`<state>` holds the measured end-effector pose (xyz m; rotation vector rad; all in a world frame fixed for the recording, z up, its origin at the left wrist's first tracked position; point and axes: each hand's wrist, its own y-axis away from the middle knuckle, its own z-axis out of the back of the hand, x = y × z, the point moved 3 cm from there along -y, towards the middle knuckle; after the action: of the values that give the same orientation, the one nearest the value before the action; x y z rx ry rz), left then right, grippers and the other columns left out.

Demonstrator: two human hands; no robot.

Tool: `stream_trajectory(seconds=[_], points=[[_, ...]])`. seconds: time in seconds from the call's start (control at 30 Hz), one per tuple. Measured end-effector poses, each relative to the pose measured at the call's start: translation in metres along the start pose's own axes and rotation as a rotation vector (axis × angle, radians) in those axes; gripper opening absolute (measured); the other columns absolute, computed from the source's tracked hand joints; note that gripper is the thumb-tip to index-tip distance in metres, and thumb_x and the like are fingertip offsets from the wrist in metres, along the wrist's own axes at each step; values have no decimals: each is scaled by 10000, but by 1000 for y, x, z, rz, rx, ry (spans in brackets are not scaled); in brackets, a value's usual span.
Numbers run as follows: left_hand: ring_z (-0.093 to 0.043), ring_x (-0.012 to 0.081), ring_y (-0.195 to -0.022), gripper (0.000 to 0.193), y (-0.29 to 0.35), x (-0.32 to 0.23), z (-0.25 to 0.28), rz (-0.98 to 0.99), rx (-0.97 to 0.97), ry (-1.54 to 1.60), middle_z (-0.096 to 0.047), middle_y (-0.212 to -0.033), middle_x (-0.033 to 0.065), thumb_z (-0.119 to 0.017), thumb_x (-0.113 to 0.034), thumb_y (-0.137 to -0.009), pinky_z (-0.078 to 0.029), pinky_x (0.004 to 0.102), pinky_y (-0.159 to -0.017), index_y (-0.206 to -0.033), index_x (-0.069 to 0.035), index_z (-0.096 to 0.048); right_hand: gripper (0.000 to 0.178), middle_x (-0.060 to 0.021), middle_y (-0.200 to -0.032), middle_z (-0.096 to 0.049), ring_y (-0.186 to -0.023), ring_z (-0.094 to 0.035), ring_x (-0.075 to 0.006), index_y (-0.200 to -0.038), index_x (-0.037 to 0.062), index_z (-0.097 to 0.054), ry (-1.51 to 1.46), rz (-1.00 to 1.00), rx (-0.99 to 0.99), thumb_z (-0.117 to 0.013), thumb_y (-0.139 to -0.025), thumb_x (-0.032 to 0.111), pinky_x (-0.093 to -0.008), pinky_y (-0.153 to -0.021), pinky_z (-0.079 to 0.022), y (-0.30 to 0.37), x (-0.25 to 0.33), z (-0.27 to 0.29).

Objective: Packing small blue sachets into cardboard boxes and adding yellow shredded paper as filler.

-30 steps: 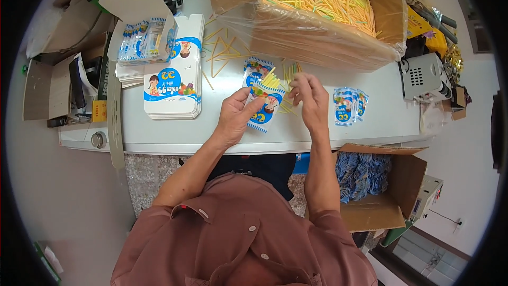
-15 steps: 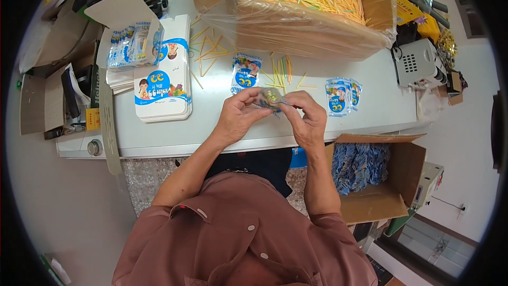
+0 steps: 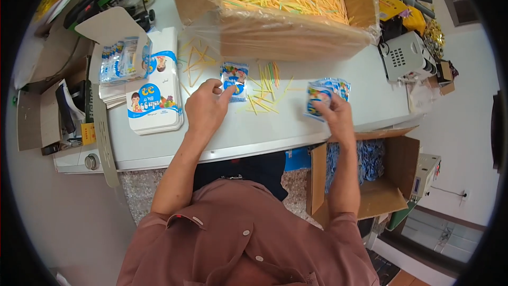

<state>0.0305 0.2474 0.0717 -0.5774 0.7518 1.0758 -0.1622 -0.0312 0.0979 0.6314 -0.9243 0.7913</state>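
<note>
On the right of the table my right hand (image 3: 339,119) pinches a small blue-and-white packet (image 3: 317,98) by its edge. This packet is over other similar packets (image 3: 341,87) lying there. My left hand (image 3: 205,110) holds nothing; its thumb and fingers are apart. The left thumb overlaps the lower left of another flat packet (image 3: 237,77), though I cannot tell whether it presses on it. Between the hands lie loose thin yellow, orange and green sticks (image 3: 264,92).
A plastic-lined carton (image 3: 296,37) full of coloured sticks stands at the back. At left, an open display box (image 3: 124,66) of packets sits by stacked printed cartons (image 3: 156,106). Below the table's right edge is a carton (image 3: 397,193) of blue packets. A grey device (image 3: 407,55) stands far right.
My hands have parted. The right one has carried a packet rightward to the other packets, while the left has moved left beside the packet on the table. The view has shifted slightly.
</note>
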Motion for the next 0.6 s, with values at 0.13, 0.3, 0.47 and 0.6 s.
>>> stream_trajectory(seconds=[0.13, 0.3, 0.47, 0.6], points=[[-682, 386, -780, 475, -25, -6, -19, 18, 92, -291, -697, -810, 209, -818, -433, -735, -518, 475, -684, -884, -4, -678, 221, -83, -842, -715, -732, -653, -160, -964, -55, -689, 262, -58, 35, -725, -852, 132, -307, -671, -520, -30, -37, 42], [-682, 374, -757, 461, -28, 11, -29, 46, 96, -261, -699, -814, 189, -858, -377, -679, -518, 462, -669, -884, -18, -654, 352, -197, -803, -683, -734, -648, -395, -895, -6, -664, 923, 55, -266, -760, -795, 318, -461, -685, -510, -26, -26, 41], [-679, 333, -713, 266, -28, 19, -27, 80, 116, -16, -695, -751, 134, -790, -304, -776, -514, 434, -630, -813, -56, -701, 152, -98, -774, -619, -680, -563, -162, -958, -19, -649, 448, 368, -429, -693, -901, 115, -277, -649, -463, -16, 98, 37], [-659, 327, -653, 241, -23, 27, -21, 3, 28, -64, -686, -716, 144, -750, -281, -822, -498, 418, -610, -783, -45, -733, 157, -122, -863, -633, -736, -591, -215, -999, -33, -651, 552, 755, -196, -651, -929, 107, -299, -659, -472, -79, 209, -7]])
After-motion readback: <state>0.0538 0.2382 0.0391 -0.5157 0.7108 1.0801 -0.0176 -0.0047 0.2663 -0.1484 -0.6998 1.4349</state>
